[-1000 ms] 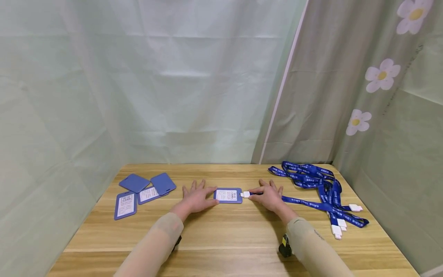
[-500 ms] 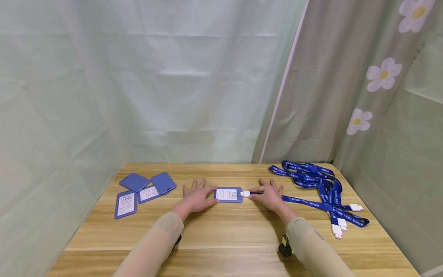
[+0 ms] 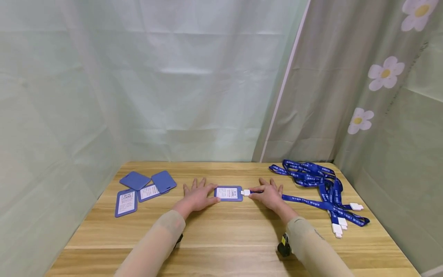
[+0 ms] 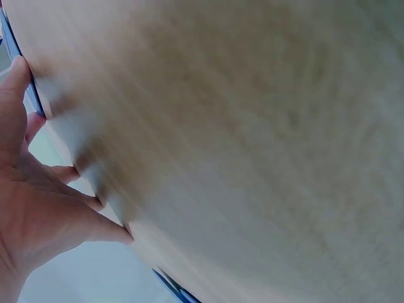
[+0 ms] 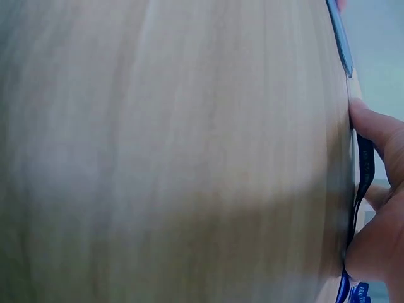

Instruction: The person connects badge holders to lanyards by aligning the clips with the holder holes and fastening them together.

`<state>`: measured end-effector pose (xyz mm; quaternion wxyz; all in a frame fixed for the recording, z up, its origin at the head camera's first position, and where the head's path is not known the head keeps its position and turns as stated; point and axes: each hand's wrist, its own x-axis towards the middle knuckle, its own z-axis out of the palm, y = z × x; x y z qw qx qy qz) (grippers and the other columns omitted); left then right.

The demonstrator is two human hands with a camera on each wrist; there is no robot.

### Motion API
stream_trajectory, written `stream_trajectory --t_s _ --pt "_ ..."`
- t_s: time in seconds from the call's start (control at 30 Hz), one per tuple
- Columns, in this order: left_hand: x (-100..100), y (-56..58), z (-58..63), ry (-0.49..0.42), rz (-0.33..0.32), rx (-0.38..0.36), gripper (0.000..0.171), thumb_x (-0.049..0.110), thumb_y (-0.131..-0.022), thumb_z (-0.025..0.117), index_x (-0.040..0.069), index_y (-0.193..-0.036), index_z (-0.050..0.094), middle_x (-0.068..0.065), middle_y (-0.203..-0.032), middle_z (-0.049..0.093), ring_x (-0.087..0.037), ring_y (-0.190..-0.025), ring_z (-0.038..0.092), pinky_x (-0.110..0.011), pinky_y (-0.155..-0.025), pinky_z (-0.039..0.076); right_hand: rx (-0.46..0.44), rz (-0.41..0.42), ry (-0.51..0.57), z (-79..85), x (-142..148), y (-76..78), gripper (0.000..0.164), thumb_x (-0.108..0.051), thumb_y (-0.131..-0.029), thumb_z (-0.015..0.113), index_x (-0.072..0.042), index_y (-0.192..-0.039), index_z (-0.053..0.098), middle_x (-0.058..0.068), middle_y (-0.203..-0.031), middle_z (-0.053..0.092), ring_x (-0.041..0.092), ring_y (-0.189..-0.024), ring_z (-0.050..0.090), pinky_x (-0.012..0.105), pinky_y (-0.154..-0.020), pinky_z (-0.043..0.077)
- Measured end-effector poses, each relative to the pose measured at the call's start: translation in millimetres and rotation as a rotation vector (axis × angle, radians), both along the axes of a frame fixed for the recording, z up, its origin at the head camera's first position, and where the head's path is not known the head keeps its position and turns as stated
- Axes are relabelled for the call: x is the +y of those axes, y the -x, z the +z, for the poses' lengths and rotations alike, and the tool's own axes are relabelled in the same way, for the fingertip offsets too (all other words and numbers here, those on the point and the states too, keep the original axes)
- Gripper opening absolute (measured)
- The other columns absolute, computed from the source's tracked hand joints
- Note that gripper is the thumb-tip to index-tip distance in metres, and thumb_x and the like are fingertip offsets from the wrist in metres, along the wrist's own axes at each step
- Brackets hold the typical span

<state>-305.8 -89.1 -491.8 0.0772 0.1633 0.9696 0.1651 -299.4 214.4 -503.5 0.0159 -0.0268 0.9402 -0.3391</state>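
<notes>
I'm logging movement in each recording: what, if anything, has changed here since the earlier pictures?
Nothing visibly moved, was taken hold of or let go; only the head view shifted slightly. Unchanged: the left grip touching the central blue rectangular plastic card holder, the right grip pinching the blue printed fabric lanyard beside its white clip.

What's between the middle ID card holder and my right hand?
The head view shows a white lanyard clip between your right hand and the holder.
</notes>
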Motion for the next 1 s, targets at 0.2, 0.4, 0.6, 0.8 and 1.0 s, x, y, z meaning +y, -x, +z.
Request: stream_trajectory --t_s 0.2,0.4,0.6,0.8,1.0 --pt "1.5 2.4 1.3 0.008 -0.003 0.003 0.066 0.063 -0.095 0.06 0.032 -0.153 0.049 -0.023 -0.166 0.022 -0.055 -0.15 0.007 -0.082 -0.109 0.0 -0.009 -0.01 -0.002 2.0 -0.9 1.0 0.026 -0.037 -0.09 0.08 -0.025 -0.112 0.082 0.017 -0.165 0.029 0.048 -0.153 -0.003 0.067 -0.112 -0.022" --pt "2.3 2.0 2.2 0.005 -0.003 0.001 0.066 0.063 -0.095 0.061 0.031 -0.152 0.05 -0.023 -0.166 0.023 -0.056 -0.15 0.008 -0.082 -0.109 0.001 0.003 -0.011 0.001 1.1 -0.9 0.0 0.025 -0.035 -0.089 0.081 -0.024 -0.111 0.082 0.018 -0.164 0.031 0.049 -0.153 -0.001 0.068 -0.112 -0.022" --pt "0.5 0.4 2.8 0.006 0.01 -0.001 0.065 0.062 -0.095 0.062 0.03 -0.15 0.052 -0.023 -0.165 0.024 -0.056 -0.149 0.01 -0.082 -0.109 0.003 0.031 -0.007 -0.005 -0.9 -3.8 1.0 0.023 -0.036 -0.088 0.081 -0.026 -0.11 0.082 0.017 -0.163 0.033 0.049 -0.153 0.002 0.069 -0.112 -0.021" --pt "-0.9 -1.9 2.8 0.012 0.012 0.009 0.065 0.062 -0.094 0.063 0.028 -0.148 0.054 -0.023 -0.165 0.026 -0.056 -0.149 0.014 -0.082 -0.109 0.007 0.044 0.0 -0.036 0.1 -3.8 -0.5 0.022 -0.036 -0.088 0.082 -0.03 -0.109 0.081 0.016 -0.162 0.037 0.051 -0.152 0.007 0.072 -0.112 -0.017" --pt "-2.9 -3.4 5.4 0.026 0.001 0.025 0.064 0.061 -0.094 0.064 0.026 -0.148 0.054 -0.021 -0.164 0.029 -0.054 -0.149 0.018 -0.081 -0.11 0.011 0.085 0.017 -0.086 0.9 7.2 -4.3 0.02 -0.033 -0.09 0.08 -0.028 -0.109 0.081 0.015 -0.154 0.048 0.049 -0.15 0.021 0.077 -0.113 -0.005"
